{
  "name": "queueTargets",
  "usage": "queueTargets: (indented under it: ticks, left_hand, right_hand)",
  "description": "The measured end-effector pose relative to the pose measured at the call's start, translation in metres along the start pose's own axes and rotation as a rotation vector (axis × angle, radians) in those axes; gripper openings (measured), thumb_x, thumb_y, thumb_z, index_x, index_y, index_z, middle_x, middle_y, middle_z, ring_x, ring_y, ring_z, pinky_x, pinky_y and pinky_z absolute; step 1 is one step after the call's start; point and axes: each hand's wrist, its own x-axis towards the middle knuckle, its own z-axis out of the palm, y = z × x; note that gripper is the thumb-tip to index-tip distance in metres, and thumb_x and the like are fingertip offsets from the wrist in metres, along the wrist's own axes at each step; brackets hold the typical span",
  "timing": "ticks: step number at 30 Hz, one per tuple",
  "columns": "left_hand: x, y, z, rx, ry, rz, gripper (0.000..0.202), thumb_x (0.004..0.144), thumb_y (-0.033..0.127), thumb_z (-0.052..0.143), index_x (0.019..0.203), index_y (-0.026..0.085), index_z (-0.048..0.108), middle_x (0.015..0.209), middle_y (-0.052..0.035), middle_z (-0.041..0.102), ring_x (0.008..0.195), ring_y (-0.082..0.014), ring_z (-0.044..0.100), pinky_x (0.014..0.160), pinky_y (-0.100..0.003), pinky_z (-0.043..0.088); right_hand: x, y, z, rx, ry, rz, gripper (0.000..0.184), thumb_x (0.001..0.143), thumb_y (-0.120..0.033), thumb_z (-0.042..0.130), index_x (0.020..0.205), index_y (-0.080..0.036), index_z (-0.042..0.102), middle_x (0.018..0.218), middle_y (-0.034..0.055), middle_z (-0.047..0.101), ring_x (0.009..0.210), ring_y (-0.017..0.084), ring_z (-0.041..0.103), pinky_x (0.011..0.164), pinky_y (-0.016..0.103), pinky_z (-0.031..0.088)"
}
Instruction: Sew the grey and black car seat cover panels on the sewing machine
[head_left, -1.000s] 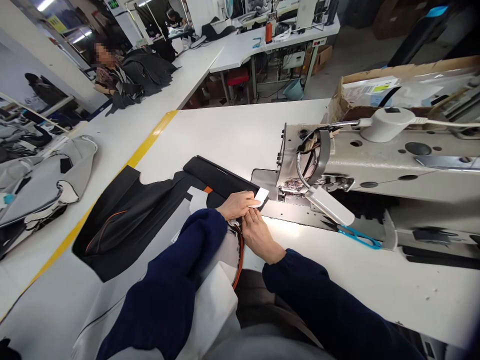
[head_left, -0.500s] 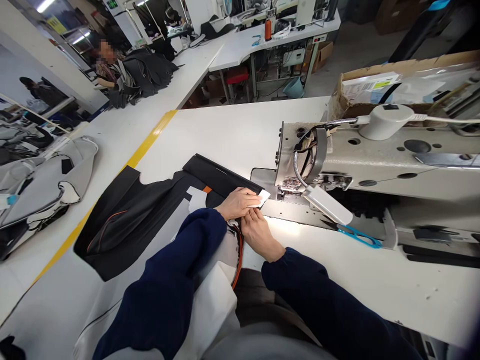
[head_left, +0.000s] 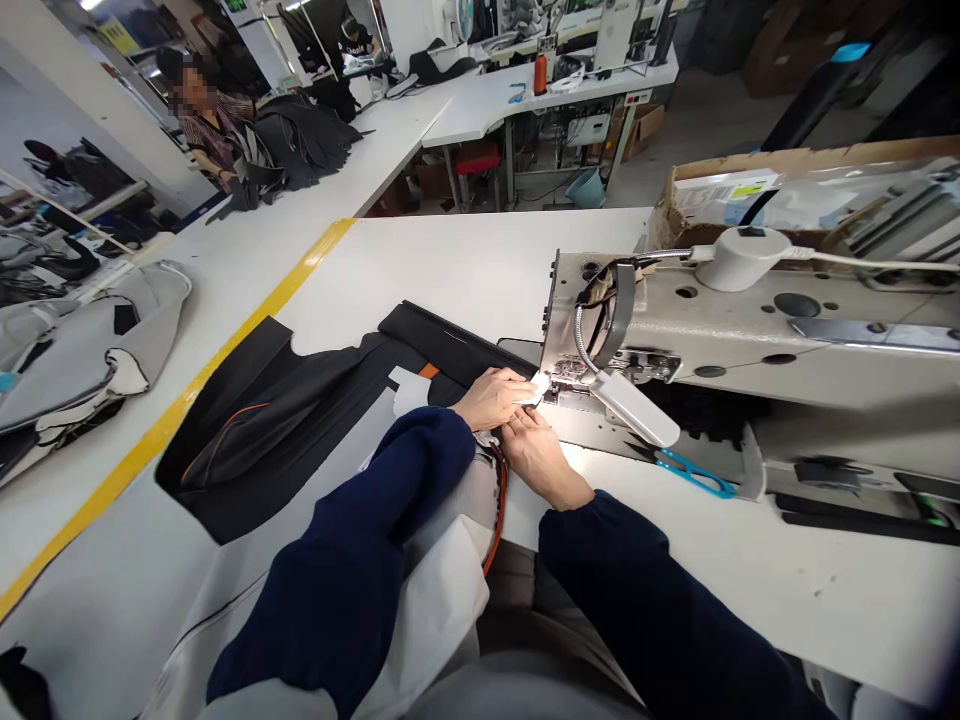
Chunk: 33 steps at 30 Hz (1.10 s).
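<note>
My left hand (head_left: 493,396) lies fingers together on a small white label (head_left: 539,389), pressing it onto the black fabric (head_left: 285,420) just in front of the needle area of the sewing machine (head_left: 675,320). Close beside it, my right hand (head_left: 541,455) rests on the work's near edge, where an orange-piped seam (head_left: 497,505) curves down toward my lap, its fingers pinched at that edge. Both arms wear dark blue sleeves. A white panel (head_left: 442,590) hangs off the table edge under my left arm.
Blue-handled scissors (head_left: 694,474) lie on the machine bed to the right. An open cardboard box (head_left: 757,190) stands behind the machine. Grey fabric pieces (head_left: 82,350) lie beyond a yellow line (head_left: 225,345). A person (head_left: 214,130) works with dark fabric at the far left.
Both hands have slid the white label and fabric slightly rightward, closer under the machine head. The camera has shifted a little.
</note>
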Motion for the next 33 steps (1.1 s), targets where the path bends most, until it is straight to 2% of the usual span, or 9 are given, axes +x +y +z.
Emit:
queueTargets:
  ticks: [6, 10, 13, 18, 28, 33]
  left_hand:
    - [-0.004, 0.001, -0.001, 0.008, 0.006, -0.017, 0.041, 0.081, 0.01, 0.048, 0.115, 0.024, 0.067, 0.125, 0.0022, 0.063, 0.118, -0.0164, 0.051, 0.096, -0.033, 0.038]
    - [-0.002, 0.003, 0.002, 0.005, 0.036, -0.024, 0.037, 0.085, 0.013, 0.047, 0.113, 0.025, 0.067, 0.127, 0.0048, 0.061, 0.118, -0.0152, 0.051, 0.097, -0.033, 0.038]
    - [0.001, 0.01, 0.004, 0.003, 0.039, -0.031, 0.032, 0.088, 0.018, 0.047, 0.111, 0.025, 0.068, 0.128, 0.0054, 0.06, 0.117, -0.0156, 0.051, 0.097, -0.032, 0.038]
    - [0.004, 0.023, 0.004, 0.02, -0.001, -0.056, 0.029, 0.089, 0.021, 0.049, 0.111, 0.024, 0.068, 0.13, 0.004, 0.059, 0.118, -0.0159, 0.05, 0.098, -0.031, 0.039]
    - [0.008, 0.028, 0.002, -0.021, -0.019, -0.137, 0.027, 0.09, 0.021, 0.05, 0.107, 0.025, 0.071, 0.127, 0.0035, 0.061, 0.118, -0.0162, 0.05, 0.101, -0.03, 0.04]
    - [0.009, 0.031, -0.002, 0.009, -0.063, -0.134, 0.028, 0.092, 0.026, 0.048, 0.11, 0.029, 0.069, 0.131, 0.0063, 0.058, 0.121, -0.0154, 0.048, 0.102, -0.033, 0.038]
  right_hand:
    - [-0.002, -0.003, 0.006, -0.023, 0.044, -0.004, 0.022, 0.084, -0.005, 0.048, 0.097, -0.004, 0.066, 0.098, 0.0197, 0.066, 0.101, 0.029, 0.055, 0.095, 0.043, 0.037]
    - [-0.002, -0.001, 0.002, -0.018, 0.03, -0.001, 0.021, 0.084, -0.006, 0.049, 0.094, -0.005, 0.067, 0.096, 0.0184, 0.067, 0.099, 0.028, 0.056, 0.093, 0.041, 0.038]
    - [-0.008, 0.004, -0.003, -0.014, 0.01, 0.004, 0.017, 0.082, -0.008, 0.051, 0.088, -0.009, 0.067, 0.091, 0.015, 0.068, 0.093, 0.026, 0.058, 0.087, 0.037, 0.041]
    - [-0.017, 0.008, -0.008, -0.023, 0.02, -0.001, 0.015, 0.08, -0.009, 0.054, 0.085, -0.009, 0.067, 0.088, 0.0143, 0.069, 0.093, 0.026, 0.058, 0.09, 0.037, 0.039]
    - [-0.017, 0.01, -0.009, -0.02, 0.042, -0.007, 0.015, 0.078, -0.007, 0.052, 0.074, -0.013, 0.065, 0.074, 0.0109, 0.066, 0.08, 0.022, 0.057, 0.071, 0.03, 0.041]
    - [-0.023, 0.008, -0.006, -0.066, 0.073, -0.047, 0.017, 0.079, -0.004, 0.053, 0.088, -0.006, 0.067, 0.09, 0.0179, 0.068, 0.093, 0.027, 0.058, 0.083, 0.035, 0.043]
